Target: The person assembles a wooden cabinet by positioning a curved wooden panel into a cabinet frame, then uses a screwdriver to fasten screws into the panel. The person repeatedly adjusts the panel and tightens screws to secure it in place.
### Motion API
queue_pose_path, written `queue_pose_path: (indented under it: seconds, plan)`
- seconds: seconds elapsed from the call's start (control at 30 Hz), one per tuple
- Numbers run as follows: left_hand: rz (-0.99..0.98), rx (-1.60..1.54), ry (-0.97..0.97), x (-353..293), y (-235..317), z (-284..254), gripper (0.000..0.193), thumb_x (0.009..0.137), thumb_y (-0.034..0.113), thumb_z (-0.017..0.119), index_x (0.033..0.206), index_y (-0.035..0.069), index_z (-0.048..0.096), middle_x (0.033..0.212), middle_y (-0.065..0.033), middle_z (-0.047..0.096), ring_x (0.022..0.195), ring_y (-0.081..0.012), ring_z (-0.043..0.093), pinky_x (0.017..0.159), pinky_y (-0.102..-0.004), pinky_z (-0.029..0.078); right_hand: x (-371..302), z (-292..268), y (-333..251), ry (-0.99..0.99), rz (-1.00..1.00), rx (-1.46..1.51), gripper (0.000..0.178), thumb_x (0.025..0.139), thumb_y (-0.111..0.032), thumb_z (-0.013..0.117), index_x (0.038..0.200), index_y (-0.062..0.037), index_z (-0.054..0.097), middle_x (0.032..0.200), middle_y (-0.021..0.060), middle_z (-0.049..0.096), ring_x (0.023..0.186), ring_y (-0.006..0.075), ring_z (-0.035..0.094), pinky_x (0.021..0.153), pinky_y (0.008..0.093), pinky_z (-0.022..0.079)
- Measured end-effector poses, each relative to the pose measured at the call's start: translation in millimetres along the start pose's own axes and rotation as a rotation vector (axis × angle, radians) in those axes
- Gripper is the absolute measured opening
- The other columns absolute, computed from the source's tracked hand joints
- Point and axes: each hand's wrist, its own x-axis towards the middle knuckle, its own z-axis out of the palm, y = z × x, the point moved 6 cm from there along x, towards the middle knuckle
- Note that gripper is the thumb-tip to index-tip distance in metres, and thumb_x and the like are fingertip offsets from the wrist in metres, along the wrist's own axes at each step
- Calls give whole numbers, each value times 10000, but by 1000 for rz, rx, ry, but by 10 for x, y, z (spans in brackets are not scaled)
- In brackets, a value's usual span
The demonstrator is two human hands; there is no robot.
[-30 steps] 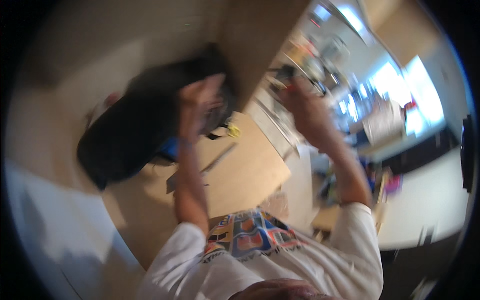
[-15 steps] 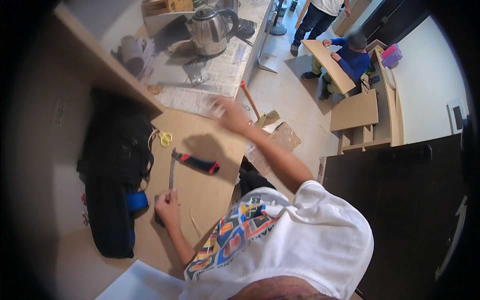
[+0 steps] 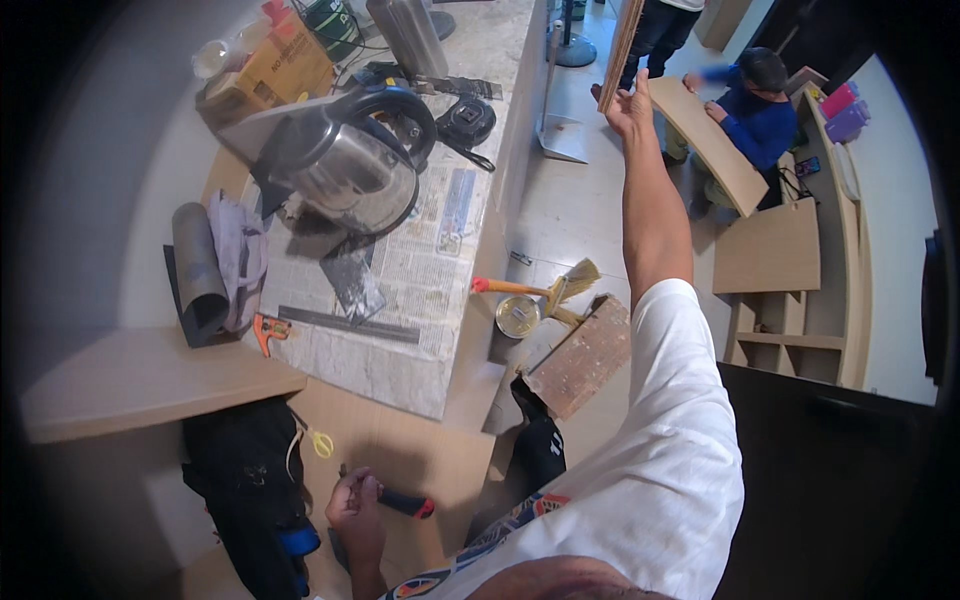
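Newspaper-covered counter [image 3: 415, 300] stood beside a lower wooden worktop [image 3: 440, 432], with a tiled floor off to the right. Right hand [image 3: 630, 112] was raised at arm's length, thumb and fingers clamped on the lower end of one plywood board [image 3: 622, 48], upright with a slight tilt, top cut off by the frame. Left hand [image 3: 357, 508] was low over the worktop, fingers curled together; cannot tell what, if anything, was in them. One black-and-red tool handle [image 3: 408, 503] lay just beside it, blade mostly hidden. Risk: one-handed hold at the end of the board, so a loose pinch could let it tip toward the seated co-worker [image 3: 750, 130] or swing back into the kettle. Left fingers could get nicked if the hidden blade shifted. Counts: one steel kettle [image 3: 345, 170], one tape measure [image 3: 467, 121], one dark flat ruler [image 3: 360, 327], one small orange tool [image 3: 266, 334] on the counter; one pair of yellow scissors [image 3: 321, 443], one black bag [image 3: 240, 470] by the worktop; one round tin [image 3: 519, 316], one speckled slab [image 3: 585, 360] on the floor side; two co-workers, one seated, one standing.
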Motion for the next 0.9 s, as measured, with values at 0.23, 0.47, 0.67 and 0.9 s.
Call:
queue_pose_path:
  seconds: [0.23,0.47,0.67,0.9]
  plan:
    - [875,369,-290,702,1816,1523,563,772,88,824,1271,-39,595,1085,-180,657,1022,-309,647,917,-383,507,-111,101,200,-565,69,513,505,972,-317,630,1209,116,524,937,142,659,814,281,690,701,348,618]
    - [840,-227,-617,1313,3328,3308,1346,689,544,893,1554,-97,85,1539,-311,335,1418,-404,388,1126,-455,379,-1670,596,236,-320,-189,312,396,1040,-213,514,1366,11,518,1293,202,627,1171,335,635,897,461,594]
    - [495,-450,-816,1087,3316,3520,727,765,246,833,1308,-126,524,1153,-196,668,951,-256,681,763,-328,554,-3368,156,525,-226,-230,168,498,1044,-245,527,1470,-13,412,1439,168,534,1279,332,557,1103,457,450]
    - [430,-310,-702,-215,1974,2714,387,777,2,655,1146,-103,604,977,-131,687,784,-182,671,732,-309,562,-5139,-1428,743,-60,-48,139,656,1034,-435,505,1510,-10,353,1519,176,445,1396,321,428,1173,514,334]
